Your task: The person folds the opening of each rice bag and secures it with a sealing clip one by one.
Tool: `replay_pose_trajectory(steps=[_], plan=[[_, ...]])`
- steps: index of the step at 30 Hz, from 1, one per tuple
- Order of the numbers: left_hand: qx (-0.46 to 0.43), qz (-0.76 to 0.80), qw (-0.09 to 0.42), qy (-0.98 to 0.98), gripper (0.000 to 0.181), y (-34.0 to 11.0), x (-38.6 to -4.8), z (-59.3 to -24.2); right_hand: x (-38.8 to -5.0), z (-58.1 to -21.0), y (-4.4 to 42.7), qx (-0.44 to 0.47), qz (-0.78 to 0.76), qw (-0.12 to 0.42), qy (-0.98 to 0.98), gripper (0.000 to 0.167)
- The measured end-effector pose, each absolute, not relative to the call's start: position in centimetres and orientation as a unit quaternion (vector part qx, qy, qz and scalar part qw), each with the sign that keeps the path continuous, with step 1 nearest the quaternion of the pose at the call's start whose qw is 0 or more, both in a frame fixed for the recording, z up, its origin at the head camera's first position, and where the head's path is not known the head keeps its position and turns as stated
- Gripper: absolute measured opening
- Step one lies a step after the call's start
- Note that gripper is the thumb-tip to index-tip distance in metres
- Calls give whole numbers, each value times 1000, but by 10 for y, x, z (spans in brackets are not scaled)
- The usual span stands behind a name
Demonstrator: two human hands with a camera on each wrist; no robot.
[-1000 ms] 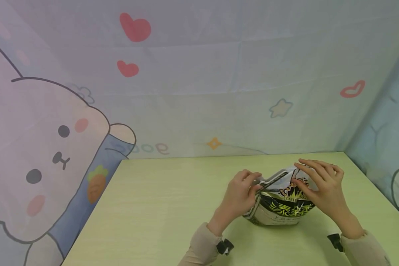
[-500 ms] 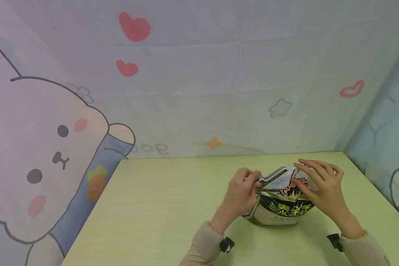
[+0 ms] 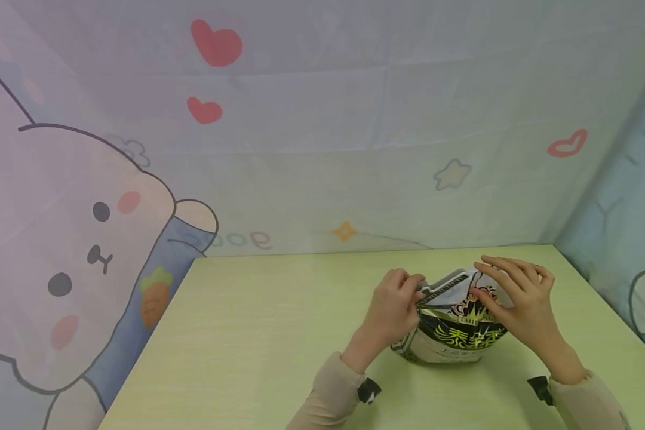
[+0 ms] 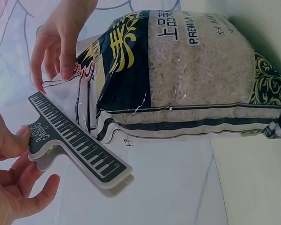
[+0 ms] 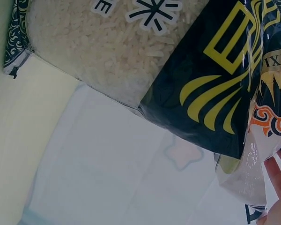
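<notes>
A bag of rice [image 3: 459,352] stands on the table in the head view, with a clear window, a dark band and yellow lettering. My left hand [image 3: 389,304] pinches the handles of a long clip printed with piano keys [image 4: 77,140]. This clip lies slanted along the bag's top, and its near end sticks out past the bag's side in the left wrist view. Whether its jaws bite on the plastic I cannot tell. My right hand [image 3: 527,307] holds the bag's top at the other corner, thumb in front and fingers behind. Its fingertips are partly hidden in the right wrist view.
The pale wooden table [image 3: 247,334] stretches to the left of the bag. A printed cloth [image 3: 322,149] with hearts and a cartoon animal hangs behind the table, and more cloth hangs at the right side.
My left hand has shifted slightly right, with the clip moving a little the same way. The right hand and the bag have stayed nearly still.
</notes>
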State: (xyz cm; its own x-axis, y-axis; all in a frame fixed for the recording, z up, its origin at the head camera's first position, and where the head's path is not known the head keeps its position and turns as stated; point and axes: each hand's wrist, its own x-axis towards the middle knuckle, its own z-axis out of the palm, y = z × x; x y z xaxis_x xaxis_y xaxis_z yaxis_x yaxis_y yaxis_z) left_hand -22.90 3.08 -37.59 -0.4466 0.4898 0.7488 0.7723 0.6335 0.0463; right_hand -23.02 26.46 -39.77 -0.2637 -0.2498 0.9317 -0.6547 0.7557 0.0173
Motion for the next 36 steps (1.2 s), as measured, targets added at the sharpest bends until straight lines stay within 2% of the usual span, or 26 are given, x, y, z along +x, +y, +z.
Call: replay_pose_trajectory(steps=[9, 17, 21, 29, 36], plan=[[-393, -213, 338, -828, 15, 32, -232, -374, -232, -399, 264, 291, 202, 538, -765, 49], [-403, -222, 317, -829, 26, 35, -236, -373, -230, -397, 262, 287, 210, 549, -756, 56], [-399, -216, 324, -830, 25, 38, -236, -373, -230, -397, 262, 285, 211, 547, -758, 56], [-380, -181, 373, -827, 29, 43, -233, -376, -231, -399, 261, 287, 210, 553, -753, 54], [-375, -184, 376, -827, 34, 47, -231, -375, -232, -402, 263, 281, 210, 545, -761, 53]])
